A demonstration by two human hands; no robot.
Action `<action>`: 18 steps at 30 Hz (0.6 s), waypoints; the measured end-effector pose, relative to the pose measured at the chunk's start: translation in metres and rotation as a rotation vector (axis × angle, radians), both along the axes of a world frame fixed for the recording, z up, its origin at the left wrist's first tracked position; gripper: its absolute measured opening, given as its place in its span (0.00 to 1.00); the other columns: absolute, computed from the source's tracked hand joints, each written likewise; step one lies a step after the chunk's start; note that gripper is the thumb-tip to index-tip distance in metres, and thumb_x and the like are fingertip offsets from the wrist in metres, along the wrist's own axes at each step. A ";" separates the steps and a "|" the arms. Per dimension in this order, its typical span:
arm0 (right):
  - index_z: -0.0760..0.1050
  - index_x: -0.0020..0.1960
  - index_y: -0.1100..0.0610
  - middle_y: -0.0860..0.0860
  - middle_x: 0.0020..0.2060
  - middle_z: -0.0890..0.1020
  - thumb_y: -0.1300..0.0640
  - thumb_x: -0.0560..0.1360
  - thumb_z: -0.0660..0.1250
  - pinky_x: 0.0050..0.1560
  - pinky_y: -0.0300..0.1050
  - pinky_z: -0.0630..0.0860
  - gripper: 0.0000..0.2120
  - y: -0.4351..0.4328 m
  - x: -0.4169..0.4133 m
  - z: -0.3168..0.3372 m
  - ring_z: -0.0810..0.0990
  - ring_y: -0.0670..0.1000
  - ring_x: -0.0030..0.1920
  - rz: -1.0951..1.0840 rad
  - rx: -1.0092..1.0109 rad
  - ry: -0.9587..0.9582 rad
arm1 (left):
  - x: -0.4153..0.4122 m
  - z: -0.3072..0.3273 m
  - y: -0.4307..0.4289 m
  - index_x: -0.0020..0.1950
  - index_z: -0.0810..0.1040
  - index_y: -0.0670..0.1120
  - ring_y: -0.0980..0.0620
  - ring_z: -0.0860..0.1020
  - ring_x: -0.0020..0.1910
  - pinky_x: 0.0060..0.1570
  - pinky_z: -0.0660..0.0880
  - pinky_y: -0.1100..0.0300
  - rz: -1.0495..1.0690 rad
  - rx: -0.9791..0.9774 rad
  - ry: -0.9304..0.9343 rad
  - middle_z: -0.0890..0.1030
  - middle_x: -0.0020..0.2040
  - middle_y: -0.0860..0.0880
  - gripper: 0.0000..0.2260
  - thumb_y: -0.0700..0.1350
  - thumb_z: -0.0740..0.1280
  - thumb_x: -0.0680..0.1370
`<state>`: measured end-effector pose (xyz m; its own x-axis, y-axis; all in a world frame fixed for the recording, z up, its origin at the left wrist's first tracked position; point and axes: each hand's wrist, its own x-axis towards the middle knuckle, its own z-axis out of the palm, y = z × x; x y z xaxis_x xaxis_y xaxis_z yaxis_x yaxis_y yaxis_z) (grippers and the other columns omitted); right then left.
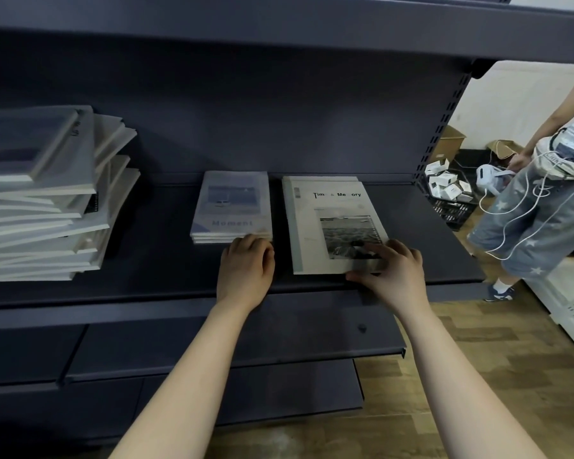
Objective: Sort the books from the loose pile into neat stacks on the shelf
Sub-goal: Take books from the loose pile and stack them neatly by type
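On the shelf (pixel 153 260) mid-frame, the near edge of the Moment stack (pixel 231 207) is touched by curled fingers of the left hand (pixel 246 265) (grip can't be told), while a corner of the Time & Memory book (pixel 328 226) is pinched by the right hand (pixel 393 271), probably for squaring up.

The blue book (pixel 232 207) bears "Moment" in faint letters low on its cover, and the white book (pixel 332 223) beside it is headed "Tim_ & Me_ory", two letters unreadable.
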<state>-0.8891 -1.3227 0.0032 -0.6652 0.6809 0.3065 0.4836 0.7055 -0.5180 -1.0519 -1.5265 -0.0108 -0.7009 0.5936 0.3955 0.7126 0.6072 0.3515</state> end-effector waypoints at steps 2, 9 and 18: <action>0.80 0.58 0.46 0.51 0.54 0.77 0.42 0.57 0.79 0.58 0.49 0.68 0.30 0.002 -0.003 0.001 0.70 0.61 0.59 0.004 -0.007 0.001 | 0.000 0.000 0.000 0.52 0.77 0.47 0.49 0.73 0.53 0.53 0.68 0.56 0.004 0.001 0.002 0.77 0.54 0.50 0.07 0.46 0.60 0.79; 0.80 0.60 0.49 0.54 0.57 0.76 0.49 0.59 0.81 0.59 0.49 0.68 0.29 0.009 -0.013 0.007 0.71 0.61 0.60 0.065 -0.069 0.026 | 0.000 0.001 0.002 0.52 0.76 0.48 0.50 0.73 0.52 0.52 0.68 0.57 0.015 -0.009 0.012 0.77 0.53 0.50 0.08 0.47 0.59 0.79; 0.82 0.56 0.49 0.53 0.52 0.78 0.45 0.56 0.81 0.59 0.44 0.66 0.30 0.024 -0.026 0.001 0.74 0.58 0.57 0.067 -0.077 0.028 | 0.001 0.001 0.001 0.51 0.77 0.48 0.50 0.73 0.52 0.52 0.68 0.57 0.013 0.013 0.017 0.76 0.53 0.51 0.07 0.47 0.61 0.78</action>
<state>-0.9149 -1.2986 0.0041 -0.7019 0.6573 0.2742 0.4208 0.6934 -0.5849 -1.0507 -1.5253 -0.0103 -0.7014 0.5796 0.4150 0.7109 0.6118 0.3470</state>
